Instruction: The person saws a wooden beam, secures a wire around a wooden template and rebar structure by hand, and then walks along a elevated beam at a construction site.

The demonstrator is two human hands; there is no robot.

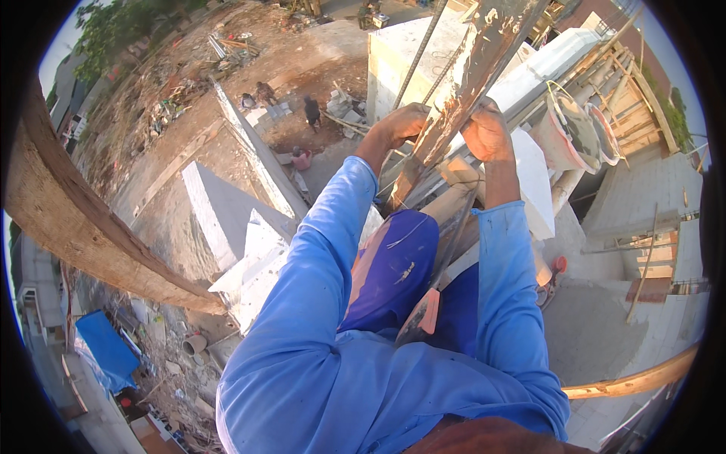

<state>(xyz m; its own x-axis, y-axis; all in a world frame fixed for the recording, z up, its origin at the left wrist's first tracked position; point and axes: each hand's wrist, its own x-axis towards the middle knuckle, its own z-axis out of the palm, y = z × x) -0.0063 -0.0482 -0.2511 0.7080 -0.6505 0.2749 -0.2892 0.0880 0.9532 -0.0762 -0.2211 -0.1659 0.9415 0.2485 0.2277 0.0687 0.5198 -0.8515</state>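
A rough, weathered wooden board [448, 106], splashed with pale mortar, stands slanted in front of me. My left hand [401, 127] is closed at its left edge, the fingers partly hidden behind it. On the opposite edge my right hand [486, 132] is curled, fingers pressed to the wood. Between my legs rests a long, narrow tool with an orange grip [429, 312]; I cannot make out its kind. Beneath my right hand is a short wooden block [460, 172] on a round pole [450, 203].
Mortar-stained buckets [561, 140] hang or stand at the right. Steel rods [418, 57] rise beside a pale concrete block [387, 64]. A thick curved-looking beam [106, 227] crosses the left. Far below, people [311, 112] are on rubble-strewn ground. A concrete slab [597, 325] lies lower right.
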